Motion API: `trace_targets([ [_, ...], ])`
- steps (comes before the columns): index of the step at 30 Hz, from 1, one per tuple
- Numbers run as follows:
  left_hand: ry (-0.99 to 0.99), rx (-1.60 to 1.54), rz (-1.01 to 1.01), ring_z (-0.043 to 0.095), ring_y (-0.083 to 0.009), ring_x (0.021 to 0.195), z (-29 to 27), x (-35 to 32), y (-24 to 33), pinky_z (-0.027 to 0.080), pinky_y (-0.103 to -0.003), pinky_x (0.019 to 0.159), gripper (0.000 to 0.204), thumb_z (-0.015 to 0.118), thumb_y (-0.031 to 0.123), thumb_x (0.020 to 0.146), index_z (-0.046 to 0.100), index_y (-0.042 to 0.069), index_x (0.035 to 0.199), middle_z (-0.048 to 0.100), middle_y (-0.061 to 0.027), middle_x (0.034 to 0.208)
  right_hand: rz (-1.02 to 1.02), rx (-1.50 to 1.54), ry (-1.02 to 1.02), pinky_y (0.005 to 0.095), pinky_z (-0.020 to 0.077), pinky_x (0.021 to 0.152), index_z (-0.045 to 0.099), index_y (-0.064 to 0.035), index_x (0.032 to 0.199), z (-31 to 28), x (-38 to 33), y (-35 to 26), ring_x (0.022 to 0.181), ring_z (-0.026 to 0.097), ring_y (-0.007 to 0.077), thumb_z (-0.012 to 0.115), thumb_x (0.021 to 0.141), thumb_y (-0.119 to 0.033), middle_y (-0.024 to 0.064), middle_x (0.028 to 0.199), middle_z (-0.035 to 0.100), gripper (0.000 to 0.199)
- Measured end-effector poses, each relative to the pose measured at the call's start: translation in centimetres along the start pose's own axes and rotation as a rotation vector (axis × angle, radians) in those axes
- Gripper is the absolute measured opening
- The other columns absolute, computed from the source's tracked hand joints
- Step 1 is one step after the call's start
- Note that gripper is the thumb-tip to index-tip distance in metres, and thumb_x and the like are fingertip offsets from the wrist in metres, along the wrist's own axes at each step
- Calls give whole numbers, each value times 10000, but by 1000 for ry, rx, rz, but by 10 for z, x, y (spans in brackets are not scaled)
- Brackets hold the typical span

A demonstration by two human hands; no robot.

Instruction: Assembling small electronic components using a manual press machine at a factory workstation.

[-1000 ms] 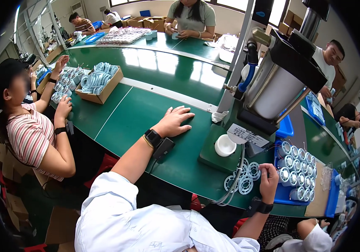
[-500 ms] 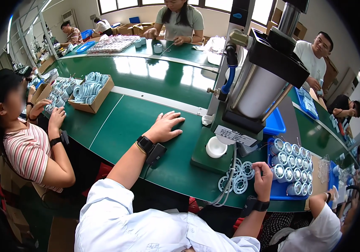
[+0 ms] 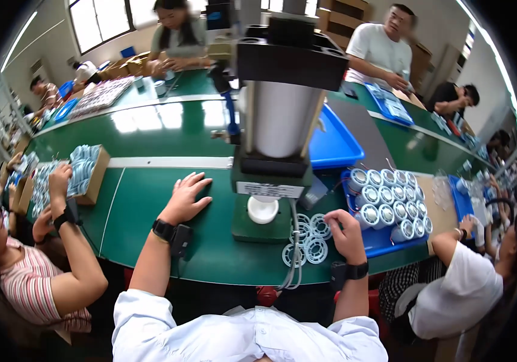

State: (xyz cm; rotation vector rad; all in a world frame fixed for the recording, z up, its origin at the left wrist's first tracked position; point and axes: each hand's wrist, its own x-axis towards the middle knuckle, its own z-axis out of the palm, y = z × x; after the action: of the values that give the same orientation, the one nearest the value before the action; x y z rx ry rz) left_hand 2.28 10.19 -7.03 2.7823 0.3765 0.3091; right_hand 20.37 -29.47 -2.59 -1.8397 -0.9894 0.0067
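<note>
Several pale rings (image 3: 307, 243) are set just left of the curled right hand (image 3: 347, 236), whose grip cannot be told; the open left hand (image 3: 184, 199) is spread farther off.

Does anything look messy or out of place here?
Slightly: pale blue plastic-looking rings lie loose on the green bench by the bare right hand, with thin grey cables crossing some, which looks untidy. Nothing appears spilled or damaged.

Left hand (image 3: 187, 198), right hand (image 3: 348, 236) beside rings (image 3: 309, 245)
</note>
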Motion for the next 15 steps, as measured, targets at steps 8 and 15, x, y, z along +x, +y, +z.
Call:
trace_targets([
  [8, -26, -46, 13, 319, -333, 1411, 5, 7, -12, 210, -551, 1138, 519, 665, 322, 862, 553, 115, 1324, 441, -136, 1462, 23, 54, 29, 348, 504, 744, 636, 5, 935, -10, -2, -2, 834, 642, 300, 573, 881, -42, 147, 871, 653, 95],
  [15, 42, -10, 127, 474, -373, 1207, 4, 11, -4, 323, -449, 1068, 490, 654, 224, 861, 552, 74, 1317, 532, -180, 1307, -40, -3, 64, 360, 504, 731, 632, 1, 930, -7, -6, 19, 823, 638, 303, 566, 884, -52, 151, 880, 652, 96],
])
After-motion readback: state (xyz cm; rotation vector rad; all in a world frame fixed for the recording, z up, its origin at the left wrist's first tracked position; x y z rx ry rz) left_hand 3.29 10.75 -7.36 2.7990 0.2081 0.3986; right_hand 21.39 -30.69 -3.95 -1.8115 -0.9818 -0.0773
